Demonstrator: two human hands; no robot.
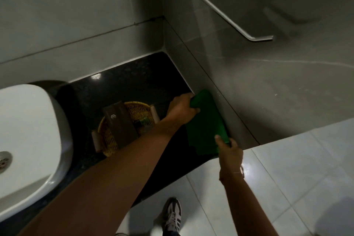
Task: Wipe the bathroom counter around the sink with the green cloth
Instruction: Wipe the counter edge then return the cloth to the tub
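The green cloth (207, 122) lies spread along the right end of the black counter (134, 80), against the grey side wall. My left hand (182, 110) grips the cloth's far corner. My right hand (229, 149) pinches its near corner at the counter's front edge. The white sink (28, 134) sits on the counter at the left, its drain just showing at the frame edge.
A woven basket (139, 109) with a dark box and small items in it stands on the counter between the sink and the cloth. A metal grab bar (220, 8) is on the right wall. Below are pale floor tiles and my shoe (172, 214).
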